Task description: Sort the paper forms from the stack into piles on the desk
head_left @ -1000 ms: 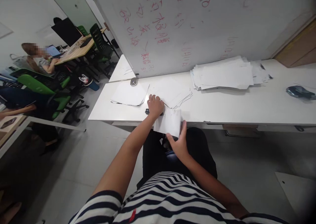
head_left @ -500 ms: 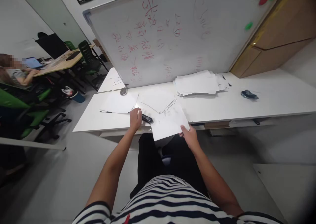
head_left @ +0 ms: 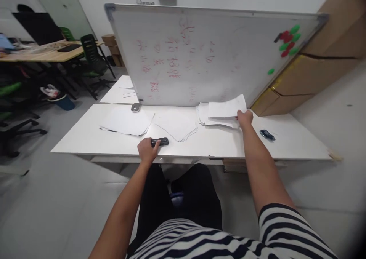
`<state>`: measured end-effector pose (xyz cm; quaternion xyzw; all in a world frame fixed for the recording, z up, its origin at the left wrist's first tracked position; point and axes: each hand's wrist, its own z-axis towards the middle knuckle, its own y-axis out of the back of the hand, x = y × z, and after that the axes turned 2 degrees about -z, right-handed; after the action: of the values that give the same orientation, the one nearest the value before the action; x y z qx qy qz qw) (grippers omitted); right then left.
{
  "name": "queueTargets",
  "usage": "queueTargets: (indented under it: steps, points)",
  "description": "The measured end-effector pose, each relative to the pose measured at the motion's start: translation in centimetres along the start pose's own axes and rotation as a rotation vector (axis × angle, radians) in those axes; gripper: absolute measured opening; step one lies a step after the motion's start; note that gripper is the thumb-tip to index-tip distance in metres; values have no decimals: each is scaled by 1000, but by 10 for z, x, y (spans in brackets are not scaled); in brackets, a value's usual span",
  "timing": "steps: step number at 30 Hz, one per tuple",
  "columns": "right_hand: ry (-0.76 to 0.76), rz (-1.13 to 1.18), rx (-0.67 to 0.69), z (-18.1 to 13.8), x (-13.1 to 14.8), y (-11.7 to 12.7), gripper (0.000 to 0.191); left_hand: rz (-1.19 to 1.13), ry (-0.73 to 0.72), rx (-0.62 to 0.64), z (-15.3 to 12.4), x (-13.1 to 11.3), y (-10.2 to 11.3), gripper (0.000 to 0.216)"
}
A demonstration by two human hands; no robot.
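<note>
While the left hand point(head_left: 148, 149) is resting near the front edge of the white counter point(head_left: 200, 147), its fingers are grasping one end of a black stapler point(head_left: 163, 141), which is pointing to the right. The right hand point(head_left: 245, 119) is reaching toward the rear of the counter, and its fingers are pinching a white sheet point(head_left: 227, 107) by the right end. This sheet is extending above the thick paper pile point(head_left: 203, 117); whether it is touching the pile, one cannot tell. Between the pile and the left paper stack point(head_left: 126, 121), some loose sheets point(head_left: 177, 129) are lying with their corners fanning toward the person. A grey mouse point(head_left: 135, 107) is sitting at the rear side of the left stack. Behind the papers, a whiteboard point(head_left: 228, 72) is standing and bearing red writing, and cardboard boxes point(head_left: 314, 74) are standing at its right side.
</note>
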<state>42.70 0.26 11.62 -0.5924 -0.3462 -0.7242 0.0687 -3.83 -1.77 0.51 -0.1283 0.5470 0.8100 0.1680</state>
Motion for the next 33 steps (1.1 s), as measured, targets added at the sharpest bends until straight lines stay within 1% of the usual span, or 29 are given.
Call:
queueTargets:
  steps: [1, 2, 3, 4, 5, 6, 7, 8, 9, 11, 12, 13, 14, 16, 18, 21, 26, 30, 33]
  points:
    - [-3, -83, -21, 2, -3, -2, 37, -4, 7, 1, -1, 0, 0, 43]
    - [19, -175, -71, 3, -7, -4, 38, -10, 1, 9, -1, 0, 0, 42]
    - [43, -212, -105, 2, -12, -8, 44, -16, -8, 18, -1, 1, 0, 42]
    - [95, -236, -152, -1, -18, -13, 54, -21, -16, 23, -1, 2, 0, 42]
    - [189, -274, -223, -9, -24, -21, 62, -24, -21, 24, -1, 3, -1, 42]
    - [270, -308, -259, -20, -30, -31, 69, -27, -22, 21, -1, 4, -1, 42]
    - [339, -345, -251, -36, -35, -43, 71, -29, -21, 17, -1, 5, -2, 42]
    - [415, -380, -159, -57, -40, -58, 70, -32, -18, 15, -1, 5, -2, 42]
    - [501, -406, -21, -80, -43, -74, 65, -34, -16, 16, -2, 5, -2, 43]
    - [717, -469, 348, -128, -46, -109, 59, -35, -11, 24, -2, 5, -2, 43]
    - [781, -494, 470, -151, -45, -125, 60, -32, -6, 29, -2, 4, -2, 43]
    - [794, -516, 529, -170, -45, -139, 64, -29, -2, 36, -2, 3, -2, 43]
    - [772, -546, 561, -186, -45, -150, 68, -27, 1, 42, -3, 2, -2, 43]
    - [730, -633, 613, -204, -45, -164, 72, -34, 8, 49, -3, 2, -2, 42]
    - [706, -709, 620, -209, -45, -166, 71, -51, 21, 45, -3, 2, -2, 42]
    - [713, -746, 581, -206, -46, -162, 67, -87, 29, 26, -4, 4, -2, 41]
    - [766, -723, 529, -209, -48, -156, 56, -143, 14, 1, -5, 6, -3, 41]
    - [808, -680, 480, -213, -50, -157, 47, -116, 12, 6, -5, 6, -2, 42]
    - [840, -635, 409, -214, -52, -159, 45, -93, 6, 6, -5, 7, -3, 42]
